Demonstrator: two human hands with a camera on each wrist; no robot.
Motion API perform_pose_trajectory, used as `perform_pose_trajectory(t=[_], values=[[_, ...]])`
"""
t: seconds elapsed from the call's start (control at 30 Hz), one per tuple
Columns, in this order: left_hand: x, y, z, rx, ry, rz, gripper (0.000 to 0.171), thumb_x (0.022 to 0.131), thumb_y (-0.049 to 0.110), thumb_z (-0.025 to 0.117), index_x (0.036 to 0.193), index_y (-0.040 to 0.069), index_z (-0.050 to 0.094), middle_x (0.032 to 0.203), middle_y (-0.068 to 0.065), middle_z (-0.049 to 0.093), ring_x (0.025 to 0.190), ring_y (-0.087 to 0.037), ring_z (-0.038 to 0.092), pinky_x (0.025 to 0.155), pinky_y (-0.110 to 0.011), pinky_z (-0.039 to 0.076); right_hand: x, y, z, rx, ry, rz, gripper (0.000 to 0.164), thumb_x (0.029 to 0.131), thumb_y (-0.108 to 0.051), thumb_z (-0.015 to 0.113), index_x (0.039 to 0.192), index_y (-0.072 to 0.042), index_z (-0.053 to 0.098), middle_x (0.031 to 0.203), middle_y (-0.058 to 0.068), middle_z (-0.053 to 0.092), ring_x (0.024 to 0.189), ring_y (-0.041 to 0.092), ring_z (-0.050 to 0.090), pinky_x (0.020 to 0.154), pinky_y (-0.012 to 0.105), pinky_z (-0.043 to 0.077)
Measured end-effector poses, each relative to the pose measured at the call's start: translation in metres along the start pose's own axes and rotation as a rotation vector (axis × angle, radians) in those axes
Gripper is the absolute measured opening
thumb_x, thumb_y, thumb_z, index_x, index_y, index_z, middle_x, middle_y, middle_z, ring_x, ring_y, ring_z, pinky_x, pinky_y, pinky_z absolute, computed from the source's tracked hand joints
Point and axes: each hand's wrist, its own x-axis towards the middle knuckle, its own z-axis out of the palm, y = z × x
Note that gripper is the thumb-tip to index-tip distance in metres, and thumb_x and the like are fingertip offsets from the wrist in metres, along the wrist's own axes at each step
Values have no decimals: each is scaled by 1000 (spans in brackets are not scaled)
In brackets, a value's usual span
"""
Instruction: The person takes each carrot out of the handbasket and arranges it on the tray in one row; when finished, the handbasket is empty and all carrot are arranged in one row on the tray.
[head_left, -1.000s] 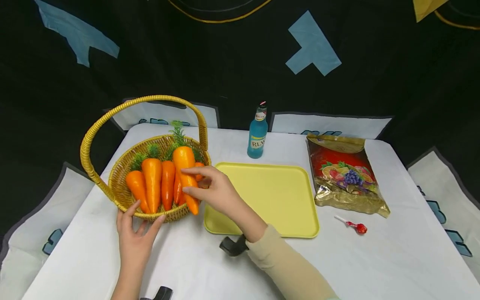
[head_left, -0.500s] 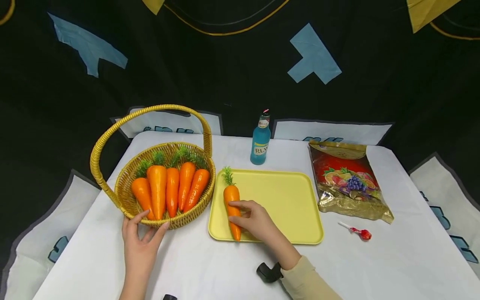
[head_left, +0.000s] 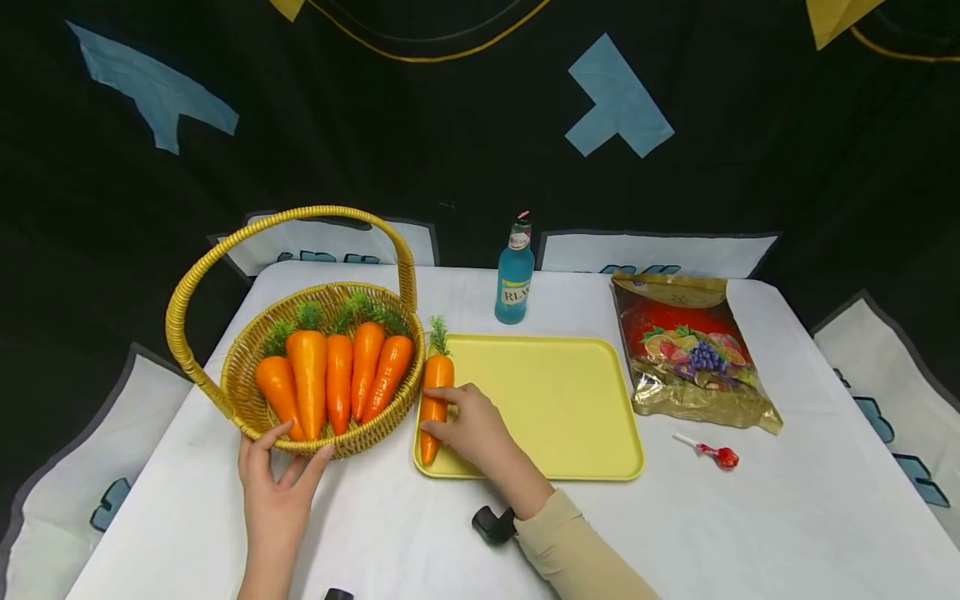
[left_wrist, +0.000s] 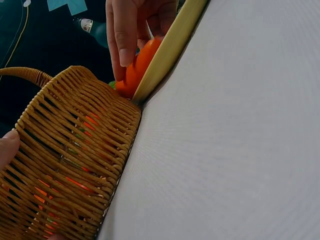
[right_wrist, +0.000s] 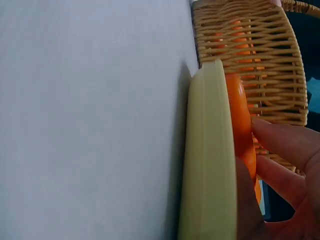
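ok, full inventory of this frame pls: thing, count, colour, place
Woven wicker basket: 1, golden yellow, arched handle, left on the table.
Plastic carrots in the basket: 5, orange with green tops, side by side.
Plastic carrot on the tray: 1, orange, green top, along the tray's left edge.
Rectangular plastic tray: 1, pale yellow, centre, right of the basket.
Glass bottle: 1, blue, white label, upright behind the tray.
Foil snack bag: 1, gold and red, fruit print, lying flat right of the tray.
Lollipop: 1, red, white stick, in front of the bag.
White tablecloth: 1, covers the table.
Left hand: touches the basket's near rim.
Right hand: grips the tray carrot.
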Motion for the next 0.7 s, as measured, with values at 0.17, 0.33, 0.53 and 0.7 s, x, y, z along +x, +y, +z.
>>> perform_pose_trajectory(t=[0.17,0.33,0.53,0.7], values=[[0,0,0,-17,-3,35,60,82,-2,74,134,-2,42,157,-4,7,140,-31,19,88,-8,44,-2,-2,2,-47,-18,-7,39,84,-28,77,121,-17,69,98,8,56,79,17,52,66,26,47],[0,0,-1,-8,0,42,61,82,-2,74,134,-2,42,156,-5,7,139,-31,21,87,-7,44,-5,-4,1,-78,-41,-16,37,85,-27,75,121,-17,68,98,6,56,77,16,52,65,25,47],[0,-1,-1,-17,-4,37,61,82,-3,74,135,-2,42,157,-5,6,140,-31,20,88,-7,43,-9,-10,-5,-183,-61,-56,37,86,-27,74,122,-18,68,103,8,62,87,20,59,71,29,52],[1,-2,-1,-16,-11,24,62,82,-3,74,135,-1,42,157,-4,4,140,-29,19,89,-8,43,-11,-16,-15,-321,-5,-78,35,88,-27,72,122,-20,68,108,9,64,89,25,63,72,33,55]])
